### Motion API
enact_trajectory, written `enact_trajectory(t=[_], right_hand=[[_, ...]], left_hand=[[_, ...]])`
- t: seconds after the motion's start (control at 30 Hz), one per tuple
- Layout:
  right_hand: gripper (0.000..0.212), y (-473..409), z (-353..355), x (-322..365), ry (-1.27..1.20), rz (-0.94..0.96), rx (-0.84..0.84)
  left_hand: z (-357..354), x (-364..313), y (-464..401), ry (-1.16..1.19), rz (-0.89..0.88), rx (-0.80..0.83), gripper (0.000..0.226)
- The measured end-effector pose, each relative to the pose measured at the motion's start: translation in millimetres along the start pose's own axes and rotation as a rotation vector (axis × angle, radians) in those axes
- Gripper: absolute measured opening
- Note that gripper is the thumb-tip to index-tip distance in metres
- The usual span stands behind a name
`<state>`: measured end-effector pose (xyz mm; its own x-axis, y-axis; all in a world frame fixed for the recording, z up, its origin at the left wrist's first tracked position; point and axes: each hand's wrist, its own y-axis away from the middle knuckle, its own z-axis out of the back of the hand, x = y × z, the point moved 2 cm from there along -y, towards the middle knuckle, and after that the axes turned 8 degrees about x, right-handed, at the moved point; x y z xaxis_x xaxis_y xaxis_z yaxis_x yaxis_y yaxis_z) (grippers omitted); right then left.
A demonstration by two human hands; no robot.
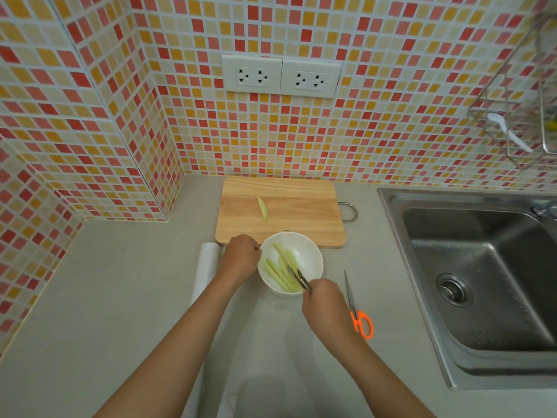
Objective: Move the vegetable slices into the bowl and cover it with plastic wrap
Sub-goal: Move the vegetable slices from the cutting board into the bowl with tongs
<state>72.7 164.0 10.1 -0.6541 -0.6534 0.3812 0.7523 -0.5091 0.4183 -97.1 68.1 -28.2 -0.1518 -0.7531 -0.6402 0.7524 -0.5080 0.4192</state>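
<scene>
A white bowl [304, 251] sits on the counter at the front edge of a wooden cutting board [298, 212]. Several pale green vegetable slices [278, 271] lie inside the bowl. One more slice [262, 208] lies alone on the board. My left hand [241, 254] grips the bowl's left rim. My right hand [324, 300] holds small metal tongs [298, 277] whose tips reach in among the slices in the bowl. A roll of plastic wrap [206, 268] lies on the counter just left of my left hand, partly hidden by my forearm.
Orange-handled scissors [357, 312] lie on the counter right of my right hand. A steel sink [482, 282] fills the right side. A wire rack [518, 116] hangs on the tiled wall above it. Wall sockets [281, 75] sit above the board.
</scene>
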Motion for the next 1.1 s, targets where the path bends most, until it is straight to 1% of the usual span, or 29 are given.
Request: enact_trajectory(t=[0.1,0.2,0.27,0.37,0.47,0.57,0.63,0.77,1.0,1.1], right_hand=[[0.020,-1,-7,-2,0.068,-0.024,0.025],[0.020,-2,2,2,0.078,-0.014,-0.012],[0.018,-3,17,9,0.007,0.018,-0.057],[0.021,-23,40,31,-0.148,0.062,-0.079],[0.023,-63,50,59,-0.132,0.082,-0.091],[0.014,-101,42,82,-0.115,0.087,-0.049],[0.015,-117,34,90,-0.101,0.084,-0.006],[0.017,-135,25,95,-0.079,0.072,0.024],[0.024,-144,22,100,-0.041,0.084,-0.001],[0.022,-143,25,99,-0.051,0.090,-0.010]], left_hand=[[1,-1,1,-0.016,0.023,-0.003,0.024],[1,-2,0,-0.004,0.031,0.000,0.026],[1,-2,0,0.007,0.020,0.011,0.023],[2,-1,0,0.016,-0.004,0.011,0.022],[2,-1,-1,0.039,0.000,0.016,0.020],[1,1,-1,0.074,-0.011,0.025,0.021],[1,3,-1,0.111,-0.021,0.022,0.026],[1,6,-1,0.148,-0.045,0.007,0.027],[1,2,1,0.123,-0.049,-0.002,0.026],[2,1,2,0.104,-0.039,0.006,0.025]])
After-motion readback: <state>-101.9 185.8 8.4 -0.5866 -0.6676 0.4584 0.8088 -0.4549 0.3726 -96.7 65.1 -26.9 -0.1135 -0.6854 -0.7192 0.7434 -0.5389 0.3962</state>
